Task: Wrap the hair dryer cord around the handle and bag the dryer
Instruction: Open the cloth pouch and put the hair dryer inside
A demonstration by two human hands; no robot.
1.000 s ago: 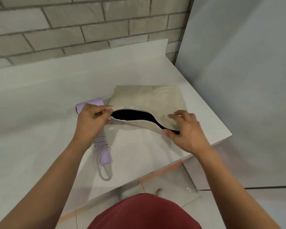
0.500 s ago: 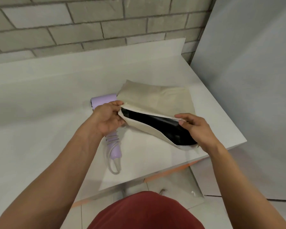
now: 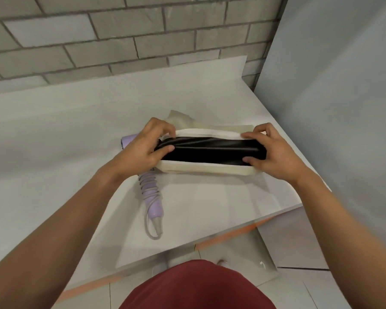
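A lilac hair dryer (image 3: 152, 200) lies on the white counter (image 3: 54, 152), its grey cord (image 3: 149, 228) coiled around the handle, with a loop sticking out past the handle's end. Its head is mostly hidden behind my left hand (image 3: 140, 152). A beige cloth bag (image 3: 205, 169) with a black lining stands lifted just right of the dryer, its mouth facing me and held wide. My left hand grips the mouth's left end, my right hand (image 3: 274, 152) grips its right end.
A grey brick wall (image 3: 120, 34) runs behind the counter. A plain grey panel (image 3: 332, 108) stands to the right. The counter's front edge and right corner lie close to the bag. Tiled floor shows below.
The bag was lying flat with its mouth barely parted. Both hands have raised it and pulled the mouth wide toward me. The dryer has stayed in place.
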